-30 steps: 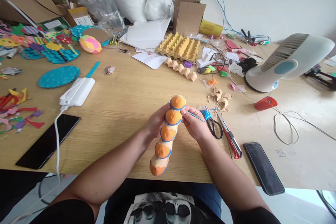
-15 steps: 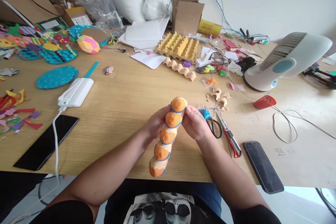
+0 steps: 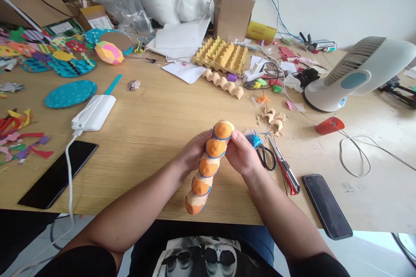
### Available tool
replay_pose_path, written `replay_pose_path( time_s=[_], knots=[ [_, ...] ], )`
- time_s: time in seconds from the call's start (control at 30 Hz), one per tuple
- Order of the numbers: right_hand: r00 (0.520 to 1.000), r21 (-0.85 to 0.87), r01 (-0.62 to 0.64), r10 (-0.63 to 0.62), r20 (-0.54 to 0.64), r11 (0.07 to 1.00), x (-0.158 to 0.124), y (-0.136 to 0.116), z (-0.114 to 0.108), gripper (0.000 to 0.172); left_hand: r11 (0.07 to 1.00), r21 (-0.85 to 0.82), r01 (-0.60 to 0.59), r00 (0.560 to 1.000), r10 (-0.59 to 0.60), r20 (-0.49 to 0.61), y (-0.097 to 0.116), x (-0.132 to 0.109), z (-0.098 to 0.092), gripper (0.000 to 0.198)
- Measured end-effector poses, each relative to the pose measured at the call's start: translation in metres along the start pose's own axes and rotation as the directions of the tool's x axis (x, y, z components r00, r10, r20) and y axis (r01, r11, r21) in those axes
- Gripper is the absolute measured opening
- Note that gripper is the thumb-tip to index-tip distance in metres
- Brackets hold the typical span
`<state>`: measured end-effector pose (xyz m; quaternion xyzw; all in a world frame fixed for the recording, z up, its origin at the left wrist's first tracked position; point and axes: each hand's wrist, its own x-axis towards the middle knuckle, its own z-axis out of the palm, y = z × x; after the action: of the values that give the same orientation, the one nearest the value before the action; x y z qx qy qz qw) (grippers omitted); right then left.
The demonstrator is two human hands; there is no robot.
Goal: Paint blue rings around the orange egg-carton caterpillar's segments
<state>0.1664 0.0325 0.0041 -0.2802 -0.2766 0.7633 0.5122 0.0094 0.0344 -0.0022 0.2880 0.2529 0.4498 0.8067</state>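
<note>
A strip of egg carton (image 3: 208, 167), its several bumps covered in orange clay with blue rims, slants across the space between my hands above the table's front edge. My left hand (image 3: 197, 149) grips its upper left side, the fingertips hidden behind it. On the other side, my right hand (image 3: 241, 151) pinches the top bump, thumb at its right edge. Bare pale carton shows between the orange patches. Just right of my right hand lie a blue clay packet (image 3: 253, 140), black-handled scissors (image 3: 267, 158) and a red utility knife (image 3: 287, 173).
Phones lie at right (image 3: 326, 205) and left, the left one beside a white power bank (image 3: 94, 112). A yellow egg tray (image 3: 221, 56) and a cut carton strip (image 3: 224, 84) sit further back. A white fan (image 3: 351, 73) and a red cylinder (image 3: 329, 126) stand right.
The lower end of the carton strip has risen slightly, and its top has shifted a little to the right. Both hands keep their hold.
</note>
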Motion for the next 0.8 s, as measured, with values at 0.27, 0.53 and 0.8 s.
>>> replay_pose_path(
  time_s=[0.27, 0.53, 0.8],
  knots=[
    [1.0, -0.038, 0.004, -0.003, 0.028, 0.999, 0.0013, -0.0014, -0.0011, 0.026, 1.0, 0.0, -0.009, 1.0, 0.009, 0.016, -0.0026, 0.0031, -0.0036, 0.03],
    [0.999, 0.042, -0.026, 0.028, -0.034, 0.999, 0.0024, 0.0004, -0.004, 0.025, 0.998, 0.058, -0.011, 1.0, 0.01, 0.004, -0.0031, 0.0031, -0.0061, 0.029],
    [0.998, 0.07, -0.015, 0.02, -0.068, 0.997, 0.0019, 0.0021, -0.003, 0.025, 0.999, 0.048, 0.016, 1.0, -0.015, -0.026, -0.0038, 0.003, -0.0062, 0.027]
  ],
)
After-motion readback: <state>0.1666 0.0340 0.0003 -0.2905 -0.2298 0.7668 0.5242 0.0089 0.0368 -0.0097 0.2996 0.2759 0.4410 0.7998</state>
